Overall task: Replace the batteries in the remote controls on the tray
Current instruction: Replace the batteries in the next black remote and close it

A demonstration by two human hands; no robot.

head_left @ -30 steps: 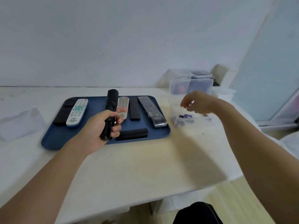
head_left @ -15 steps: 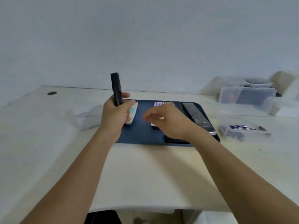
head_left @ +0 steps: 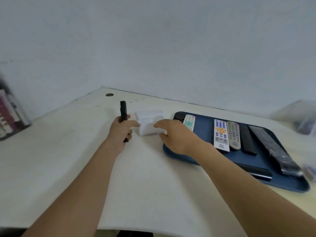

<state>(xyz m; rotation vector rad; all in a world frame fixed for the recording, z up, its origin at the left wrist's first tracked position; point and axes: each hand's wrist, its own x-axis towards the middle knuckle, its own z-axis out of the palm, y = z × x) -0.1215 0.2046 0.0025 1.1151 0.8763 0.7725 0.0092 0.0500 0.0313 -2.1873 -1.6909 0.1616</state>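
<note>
My left hand grips a black remote upright above the white table, left of the tray. My right hand reaches over the tray's left corner, and its straight fingers touch the right side of a small white plastic box. I see nothing in that hand. The blue tray lies to the right and carries several remotes: a white and teal one, a white one with coloured buttons, a grey one, a black one and a long dark one.
Another black remote lies across the tray's near edge. Blurred clear containers stand at the far right. Books lean at the left wall. A cable hole sits in the table's back corner.
The view has swung left. My right hand went from the clear container on the right, across the tray, to the white box. My left hand lifted the black remote off the tray, leftward.
</note>
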